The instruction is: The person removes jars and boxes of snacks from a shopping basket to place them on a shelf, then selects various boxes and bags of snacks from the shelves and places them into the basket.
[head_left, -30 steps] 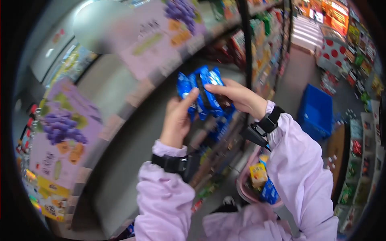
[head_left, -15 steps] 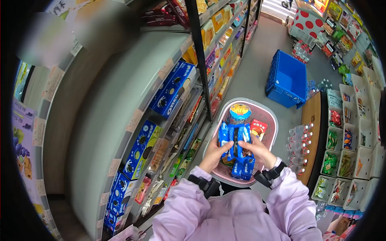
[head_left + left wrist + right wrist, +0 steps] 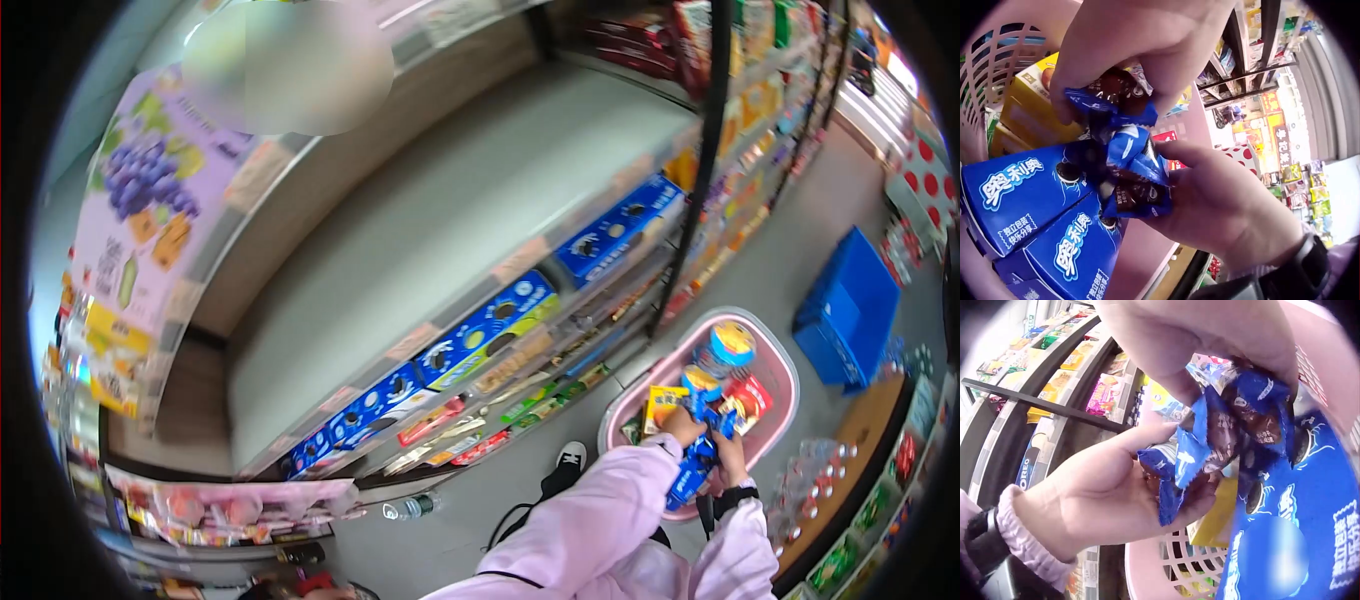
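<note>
Several small blue-and-brown snack packets (image 3: 1138, 156) are bunched between the two hands, low over the pink shopping basket (image 3: 618, 420). My left hand (image 3: 683, 427) grips packets from one side, its fingers curled over them. From the other side my right hand (image 3: 732, 458) holds packets too, with its thumb along one wrapper in the left wrist view. Right beneath them in the basket lie two blue Oreo boxes (image 3: 1022, 187). A yellow box (image 3: 663, 408) stands beside the left hand, and a red packet (image 3: 752, 398) lies past the right hand.
Clear tubs with blue-and-yellow lids (image 3: 733, 343) sit at the basket's far end. A blue crate (image 3: 850, 310) and bottled water packs (image 3: 812, 470) stand on the floor to the right. Shelving with Oreo boxes (image 3: 485, 328) runs along the left; a bottle (image 3: 410, 507) lies on the floor.
Both hands have carried the packets from in front of the shelf down to the basket, and now sit lower over its contents. The head view has swung about.
</note>
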`<action>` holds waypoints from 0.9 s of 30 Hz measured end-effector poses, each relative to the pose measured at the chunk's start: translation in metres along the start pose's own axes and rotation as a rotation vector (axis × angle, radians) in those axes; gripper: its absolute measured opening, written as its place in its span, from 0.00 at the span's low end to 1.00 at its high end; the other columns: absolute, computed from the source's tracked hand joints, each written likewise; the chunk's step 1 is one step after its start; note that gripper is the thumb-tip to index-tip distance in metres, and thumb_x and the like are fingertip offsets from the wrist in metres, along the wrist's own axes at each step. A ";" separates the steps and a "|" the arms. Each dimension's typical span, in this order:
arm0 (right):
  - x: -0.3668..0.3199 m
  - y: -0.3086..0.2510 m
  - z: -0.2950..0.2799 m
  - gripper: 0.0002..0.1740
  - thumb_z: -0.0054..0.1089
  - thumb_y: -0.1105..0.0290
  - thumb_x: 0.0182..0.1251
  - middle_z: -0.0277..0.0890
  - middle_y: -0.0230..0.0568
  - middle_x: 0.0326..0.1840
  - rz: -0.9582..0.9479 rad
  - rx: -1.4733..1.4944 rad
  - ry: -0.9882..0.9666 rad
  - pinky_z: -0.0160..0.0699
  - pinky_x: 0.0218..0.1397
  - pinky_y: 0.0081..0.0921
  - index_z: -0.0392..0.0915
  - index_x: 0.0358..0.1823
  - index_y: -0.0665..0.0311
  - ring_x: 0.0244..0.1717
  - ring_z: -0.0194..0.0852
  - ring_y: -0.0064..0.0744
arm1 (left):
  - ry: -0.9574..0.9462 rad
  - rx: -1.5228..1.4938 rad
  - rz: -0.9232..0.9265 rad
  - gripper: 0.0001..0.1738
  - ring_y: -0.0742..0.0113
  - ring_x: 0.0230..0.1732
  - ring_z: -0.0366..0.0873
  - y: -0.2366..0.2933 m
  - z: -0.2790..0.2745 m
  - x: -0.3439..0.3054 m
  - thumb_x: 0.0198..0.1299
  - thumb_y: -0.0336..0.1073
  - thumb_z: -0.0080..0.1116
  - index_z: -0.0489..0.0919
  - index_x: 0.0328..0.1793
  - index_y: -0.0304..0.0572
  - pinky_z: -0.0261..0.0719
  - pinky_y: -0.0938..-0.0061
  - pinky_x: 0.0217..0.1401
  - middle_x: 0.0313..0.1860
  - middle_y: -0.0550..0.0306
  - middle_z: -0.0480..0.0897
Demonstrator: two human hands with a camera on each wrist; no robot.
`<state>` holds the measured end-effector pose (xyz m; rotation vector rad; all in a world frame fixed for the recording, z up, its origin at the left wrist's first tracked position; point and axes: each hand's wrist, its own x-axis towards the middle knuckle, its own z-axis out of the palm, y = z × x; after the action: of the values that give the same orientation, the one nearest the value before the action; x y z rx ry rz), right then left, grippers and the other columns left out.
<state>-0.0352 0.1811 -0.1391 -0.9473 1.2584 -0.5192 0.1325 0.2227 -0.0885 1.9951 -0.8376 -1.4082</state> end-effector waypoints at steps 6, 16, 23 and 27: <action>-0.005 -0.015 -0.001 0.17 0.54 0.77 0.52 0.72 0.34 0.28 -0.020 -0.273 0.051 0.68 0.29 0.20 0.68 0.45 0.69 0.25 0.69 0.24 | 0.162 0.219 -0.224 0.52 0.36 0.63 0.61 0.023 0.017 -0.010 0.40 0.46 0.69 0.52 0.64 0.22 0.59 0.55 0.65 0.61 0.29 0.62; 0.000 -0.019 -0.012 0.30 0.63 0.72 0.45 0.72 0.54 0.44 -0.282 -0.784 -0.046 0.72 0.49 0.34 0.66 0.52 0.75 0.43 0.74 0.46 | -0.027 0.221 -0.138 0.62 0.38 0.67 0.55 0.030 0.008 -0.017 0.36 0.42 0.71 0.40 0.67 0.18 0.55 0.61 0.69 0.65 0.27 0.55; -0.066 -0.074 0.010 0.26 0.63 0.70 0.47 0.68 0.50 0.47 -0.469 -0.859 -0.321 0.71 0.48 0.31 0.70 0.50 0.71 0.45 0.69 0.42 | -0.148 0.164 0.421 0.34 0.50 0.44 0.77 0.006 -0.029 -0.049 0.40 0.39 0.65 0.68 0.55 0.34 0.75 0.65 0.45 0.43 0.40 0.78; -0.122 -0.113 0.030 0.28 0.64 0.61 0.52 0.73 0.52 0.47 -0.479 -0.886 -0.517 0.71 0.51 0.32 0.71 0.52 0.70 0.46 0.73 0.43 | -0.220 0.233 0.511 0.27 0.48 0.47 0.76 0.028 -0.091 -0.134 0.48 0.36 0.56 0.69 0.56 0.33 0.74 0.64 0.48 0.44 0.38 0.78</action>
<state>-0.0211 0.2252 0.0239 -2.0082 0.7527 -0.0252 0.1801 0.3133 0.0403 1.6266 -1.5437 -1.2783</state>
